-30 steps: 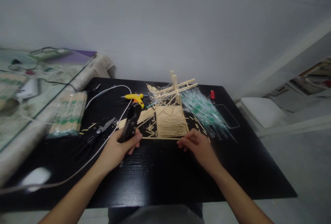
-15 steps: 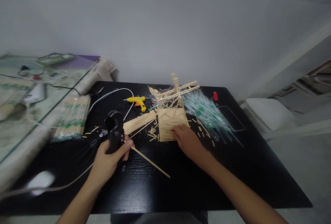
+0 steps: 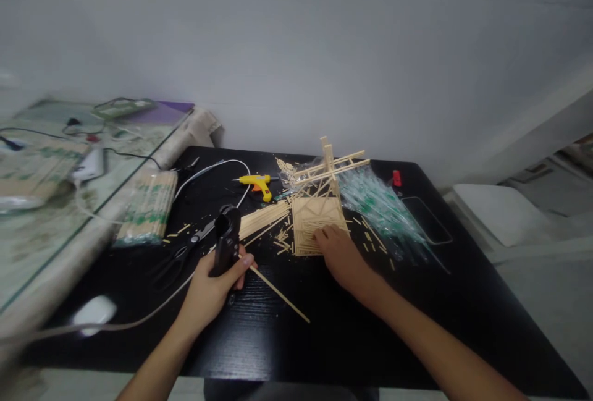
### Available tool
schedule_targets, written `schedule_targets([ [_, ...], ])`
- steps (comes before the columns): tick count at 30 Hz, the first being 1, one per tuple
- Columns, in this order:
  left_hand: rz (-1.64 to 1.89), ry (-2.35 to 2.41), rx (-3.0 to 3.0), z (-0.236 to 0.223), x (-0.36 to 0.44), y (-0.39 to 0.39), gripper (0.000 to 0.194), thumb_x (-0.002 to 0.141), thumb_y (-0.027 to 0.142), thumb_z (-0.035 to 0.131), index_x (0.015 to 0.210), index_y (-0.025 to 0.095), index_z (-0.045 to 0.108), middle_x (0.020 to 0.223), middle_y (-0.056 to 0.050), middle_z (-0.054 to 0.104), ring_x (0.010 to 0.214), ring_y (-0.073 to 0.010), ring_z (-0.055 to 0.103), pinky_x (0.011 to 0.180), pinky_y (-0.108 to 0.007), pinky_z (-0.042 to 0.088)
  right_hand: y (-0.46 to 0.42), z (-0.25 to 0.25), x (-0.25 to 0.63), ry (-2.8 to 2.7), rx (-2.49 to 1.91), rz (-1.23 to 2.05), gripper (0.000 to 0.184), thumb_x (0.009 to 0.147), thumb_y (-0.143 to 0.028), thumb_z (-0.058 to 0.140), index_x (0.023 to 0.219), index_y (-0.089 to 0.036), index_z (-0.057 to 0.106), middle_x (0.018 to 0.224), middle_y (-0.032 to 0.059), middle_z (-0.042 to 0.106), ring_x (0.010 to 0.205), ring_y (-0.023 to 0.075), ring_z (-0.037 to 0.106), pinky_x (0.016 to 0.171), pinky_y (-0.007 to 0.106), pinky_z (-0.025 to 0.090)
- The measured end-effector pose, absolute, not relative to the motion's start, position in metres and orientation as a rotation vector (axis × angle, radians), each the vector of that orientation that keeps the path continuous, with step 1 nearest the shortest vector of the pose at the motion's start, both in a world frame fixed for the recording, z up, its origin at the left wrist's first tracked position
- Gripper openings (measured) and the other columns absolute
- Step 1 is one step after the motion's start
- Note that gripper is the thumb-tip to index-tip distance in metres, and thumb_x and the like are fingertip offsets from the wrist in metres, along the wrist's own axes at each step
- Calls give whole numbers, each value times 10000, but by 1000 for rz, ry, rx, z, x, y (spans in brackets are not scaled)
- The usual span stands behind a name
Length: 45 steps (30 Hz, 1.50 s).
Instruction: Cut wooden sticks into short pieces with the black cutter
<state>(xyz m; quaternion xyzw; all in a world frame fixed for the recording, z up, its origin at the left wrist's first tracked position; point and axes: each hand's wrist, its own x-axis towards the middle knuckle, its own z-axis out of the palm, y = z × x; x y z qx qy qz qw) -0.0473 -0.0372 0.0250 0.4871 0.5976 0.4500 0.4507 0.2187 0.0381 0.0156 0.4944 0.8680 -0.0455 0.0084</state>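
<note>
My left hand is closed around a black hand-held cutter-like tool, whose exact kind I cannot make out. Between thumb and fingers it also holds a thin wooden stick, which slants down to the right over the black table. My right hand rests on the front right of a square base of wooden sticks, fingers curled down among loose sticks; their tips are partly hidden. From the back of the base rises a stick frame. A bundle of long sticks lies left of the base.
A yellow glue gun lies behind the bundle. Scissors, a white cable and packed sticks are on the left. Plastic-wrapped packs, a phone-like dark slab and a red object lie right. Stick offcuts surround the base.
The whole view has shifted, so the table sits farther right. My left hand has moved slightly right with the tool and stick. My right hand stays on the base.
</note>
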Motion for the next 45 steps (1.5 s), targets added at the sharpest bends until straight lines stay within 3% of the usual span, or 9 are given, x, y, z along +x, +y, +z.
schedule_targets([
  [10,1131,1494,1256,32,-38,-33,341,848,509,708,831,170,672,563,38,555,534,-122,514,580,-256,425,37,12,215,2712,1509,-91,161,971,-32,509,1043,-138,606,1076,147,659,1014,282,602,890,383,480],
  [16,1104,1491,1392,35,-29,-35,295,864,469,697,816,178,682,636,18,608,554,-128,538,570,-250,433,37,10,220,2743,1574,-108,262,938,39,435,1054,-109,616,1070,166,627,998,293,582,899,410,482],
  [19,1094,1484,1514,32,-23,-34,257,879,436,691,826,184,688,684,12,634,600,-134,561,610,-250,451,34,11,229,2906,1689,-286,311,938,48,413,1125,-116,600,1082,143,602,1008,255,586,936,386,485],
  [24,1155,1482,1654,39,-17,-22,214,882,395,694,830,188,688,660,24,614,600,-131,546,598,-244,426,18,20,240,3077,1817,-737,164,1030,-109,416,1057,-167,567,1056,105,603,976,224,608,912,379,516],
  [27,1226,1514,1575,46,-22,-17,218,852,398,729,834,185,686,629,32,587,566,-122,522,576,-244,409,7,18,239,3009,1814,-850,180,997,-55,419,1013,-163,561,1015,99,619,962,222,605,906,376,518],
  [31,1241,1430,1340,41,-32,-20,248,842,406,748,813,179,650,629,29,592,550,-114,521,599,-251,424,1,4,231,2827,1723,-889,36,980,-126,571,994,-140,601,1071,120,624,976,236,615,920,388,515],
  [34,1230,1338,1169,28,-38,-29,251,845,398,757,822,182,631,605,36,578,544,-103,495,590,-241,404,1,-2,226,2715,1661,-894,49,944,-128,660,981,-132,628,1082,116,635,987,235,627,915,366,509],
  [37,1199,1318,1029,17,-40,-38,284,847,418,751,794,177,611,536,42,527,533,-103,464,533,-227,354,0,2,223,2667,1621,-792,16,969,-111,615,968,-111,632,1069,132,648,982,240,626,909,364,497],
  [45,1237,1329,902,8,-43,-49,323,806,433,788,798,171,601,528,41,515,520,-105,455,505,-229,332,-5,26,221,2612,1461,-661,146,945,-3,516,990,-83,629,1028,149,657,920,220,625,850,327,494],
])
